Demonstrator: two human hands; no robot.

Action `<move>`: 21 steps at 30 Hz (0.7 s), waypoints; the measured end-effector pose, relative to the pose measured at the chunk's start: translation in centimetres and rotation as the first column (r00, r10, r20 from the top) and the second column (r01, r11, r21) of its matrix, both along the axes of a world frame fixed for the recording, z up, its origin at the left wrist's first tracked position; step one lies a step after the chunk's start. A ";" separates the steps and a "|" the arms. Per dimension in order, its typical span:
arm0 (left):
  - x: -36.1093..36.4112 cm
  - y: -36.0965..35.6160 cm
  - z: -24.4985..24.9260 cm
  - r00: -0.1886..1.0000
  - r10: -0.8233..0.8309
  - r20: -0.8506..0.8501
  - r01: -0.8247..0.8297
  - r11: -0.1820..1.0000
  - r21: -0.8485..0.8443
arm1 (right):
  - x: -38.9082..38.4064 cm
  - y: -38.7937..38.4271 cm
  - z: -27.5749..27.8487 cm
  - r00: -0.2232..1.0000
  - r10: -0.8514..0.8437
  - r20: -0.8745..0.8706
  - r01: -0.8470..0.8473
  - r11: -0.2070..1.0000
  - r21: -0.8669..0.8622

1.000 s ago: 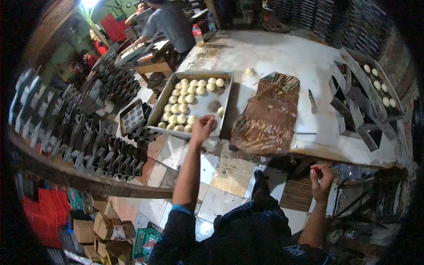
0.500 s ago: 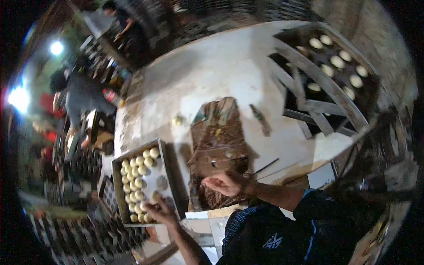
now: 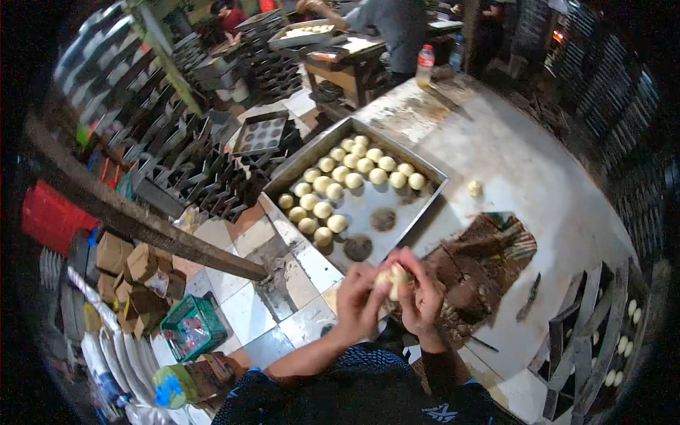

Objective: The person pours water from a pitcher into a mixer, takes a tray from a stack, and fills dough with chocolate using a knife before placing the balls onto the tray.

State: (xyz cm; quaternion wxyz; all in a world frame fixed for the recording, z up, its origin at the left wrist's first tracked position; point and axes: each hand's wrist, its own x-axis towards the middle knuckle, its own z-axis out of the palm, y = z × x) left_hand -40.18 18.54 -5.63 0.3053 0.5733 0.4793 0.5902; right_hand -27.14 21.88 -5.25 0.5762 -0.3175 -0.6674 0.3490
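In front of me my left hand and my right hand are together, fingers closed around a pale dough ball. The dough looks pulled out of its round shape between my fingertips. Just beyond my hands is a metal tray with many smooth round dough balls and dark round spots on its bare part. To the right of my right hand lies a brown, paste-like mass on a creased sheet. A small dough piece sits alone on the table beyond it.
The white worktable carries a knife-like tool, a thin dark stick and a bottle. Stacked trays stand at right. A wooden post, green crate and cardboard boxes are at left. A person works behind.
My view has swung left toward the tray. My left hand has left the tray, my hands have come together, and a dough ball is now between them.
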 end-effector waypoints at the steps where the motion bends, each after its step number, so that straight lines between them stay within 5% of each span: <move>1: -0.5 -0.8 -0.3 0.996 0.057 -0.066 -0.049 0.992 0.115 | -1.1 -0.3 0.0 0.995 0.017 0.102 -0.016 1.000 -0.006; 2: -1.7 -1.4 -1.9 0.993 0.060 -0.098 -0.040 0.981 0.190 | -3.0 -0.7 0.3 0.993 -0.088 0.077 0.088 0.996 0.003; 3: -2.8 -1.9 -1.5 0.983 -0.051 0.174 0.035 0.995 0.097 | -5.7 -1.2 0.5 0.981 -0.187 0.049 0.187 0.982 0.016; 4: -4.9 -1.6 -0.6 0.970 -0.128 0.206 0.115 0.991 0.074 | -9.0 -1.8 0.5 0.954 -0.247 -0.173 0.222 0.963 -0.152; 5: -7.5 -1.5 0.1 0.950 -0.202 0.236 0.195 0.979 0.053 | -11.2 -1.4 0.1 0.962 -0.215 -0.170 0.193 0.971 -0.139; 7: -13.1 -1.9 -0.4 0.987 -0.159 -0.037 0.158 0.987 -0.027 | -16.0 -0.4 -2.3 0.995 -0.027 0.101 0.032 0.999 -0.044; 9: -18.5 -3.0 1.4 0.999 -0.052 -0.004 0.049 0.957 -0.286 | -22.6 0.1 -2.3 0.997 -0.015 0.079 0.032 0.976 -0.214; 11: -24.0 -3.6 0.9 0.992 0.075 -0.100 -0.097 0.966 -0.241 | -28.1 1.9 -4.3 0.984 0.128 0.122 -0.117 0.989 -0.094; 13: -29.6 -4.3 -1.0 0.924 -0.010 0.383 0.149 0.931 -0.333 | -33.0 1.9 -2.0 0.958 0.034 0.284 -0.043 0.999 0.026; 14: -31.8 -4.3 -1.4 0.737 -0.008 0.676 0.238 0.939 -0.248 | -35.2 2.2 -2.5 0.979 0.054 0.194 -0.059 0.998 0.020; 15: -33.3 -4.0 -1.2 0.694 0.007 0.720 0.210 0.955 -0.211 | -37.4 2.5 -3.0 0.992 0.075 0.103 -0.077 0.997 0.017; 17: -35.0 -3.7 -3.8 0.959 0.029 0.280 0.037 0.973 -0.226 | -41.0 2.6 -2.2 0.991 0.116 0.073 -0.117 0.993 0.005; 18: -36.4 -3.0 -3.7 0.939 -0.031 0.342 0.093 0.982 -0.166 | -41.6 3.7 -1.9 0.980 0.182 0.080 -0.191 0.973 0.132; 19: -39.5 -2.6 -3.5 0.804 -0.097 0.586 0.313 0.908 -0.279 | -42.9 4.6 -1.4 0.977 0.178 0.119 -0.183 0.983 0.028; 21: -44.0 -0.4 -4.4 0.591 -0.036 0.806 0.384 0.891 -0.242 | -46.1 7.0 -1.0 0.926 0.378 -0.004 -0.377 0.924 -0.065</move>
